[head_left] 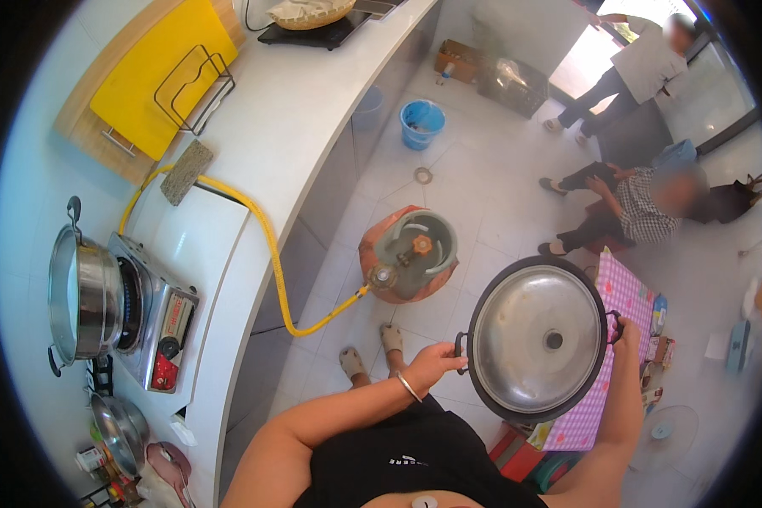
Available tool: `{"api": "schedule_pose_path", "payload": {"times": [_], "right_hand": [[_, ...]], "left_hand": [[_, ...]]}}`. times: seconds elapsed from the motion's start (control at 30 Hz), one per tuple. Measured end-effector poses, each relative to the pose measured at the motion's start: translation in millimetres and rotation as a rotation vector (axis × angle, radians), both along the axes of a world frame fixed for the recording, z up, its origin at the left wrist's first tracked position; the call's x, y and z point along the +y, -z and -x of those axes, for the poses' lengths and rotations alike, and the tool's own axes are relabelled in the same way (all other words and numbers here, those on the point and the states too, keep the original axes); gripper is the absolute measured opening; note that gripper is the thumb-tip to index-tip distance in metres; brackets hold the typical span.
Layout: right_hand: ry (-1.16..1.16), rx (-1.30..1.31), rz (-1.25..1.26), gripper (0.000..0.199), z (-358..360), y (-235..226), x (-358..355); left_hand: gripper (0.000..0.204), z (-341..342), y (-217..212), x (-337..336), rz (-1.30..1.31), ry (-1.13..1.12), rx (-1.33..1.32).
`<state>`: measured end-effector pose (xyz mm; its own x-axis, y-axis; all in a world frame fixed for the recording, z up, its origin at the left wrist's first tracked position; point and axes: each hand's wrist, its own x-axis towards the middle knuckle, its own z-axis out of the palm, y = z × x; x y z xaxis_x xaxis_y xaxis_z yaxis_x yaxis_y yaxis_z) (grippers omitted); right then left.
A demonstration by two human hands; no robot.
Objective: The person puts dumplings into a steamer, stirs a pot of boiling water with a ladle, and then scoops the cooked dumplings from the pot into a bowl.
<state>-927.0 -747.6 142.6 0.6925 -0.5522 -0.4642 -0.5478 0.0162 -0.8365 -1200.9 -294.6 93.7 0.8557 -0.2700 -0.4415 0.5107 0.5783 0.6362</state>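
**Carrying the covered pan level**

Pale floor tiles (491, 195) spread below me, with the white counter (313, 110) curving along my left and the gas cylinder (408, 254) near my feet. I hold the big covered pan (538, 339) out in front, above the floor. My left hand (436, 362) clenches one handle, my right hand (628, 337) the other. I judge an even grip keeps the lid (542, 334) seated.

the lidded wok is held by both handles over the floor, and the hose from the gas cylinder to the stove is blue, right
Not quite: the head view shows the hose is yellow, not blue. The rest holds: left hand and right hand grip the wok by both handles.
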Motion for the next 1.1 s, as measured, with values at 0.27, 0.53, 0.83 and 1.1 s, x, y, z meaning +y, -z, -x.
{"api": "schedule_pose_path", "payload": {"times": [0.27,0.53,0.83,1.1], "right_hand": [[0.050,-0.018,-0.127,0.007,37,21,-14],[-0.009,-0.001,-0.196,0.016,38,28,0],[-0.078,0.028,-0.175,0.008,31,31,-13],[-0.095,0.024,-0.200,0.010,28,36,-20]], "left_hand": [[0.015,7,1,-5,0.006,-0.007,0.023],[0.020,7,-12,7,-0.069,-0.031,0.035],[0.021,13,-18,8,-0.069,-0.016,0.036],[0.021,18,-21,11,-0.074,0.074,0.046]]}}
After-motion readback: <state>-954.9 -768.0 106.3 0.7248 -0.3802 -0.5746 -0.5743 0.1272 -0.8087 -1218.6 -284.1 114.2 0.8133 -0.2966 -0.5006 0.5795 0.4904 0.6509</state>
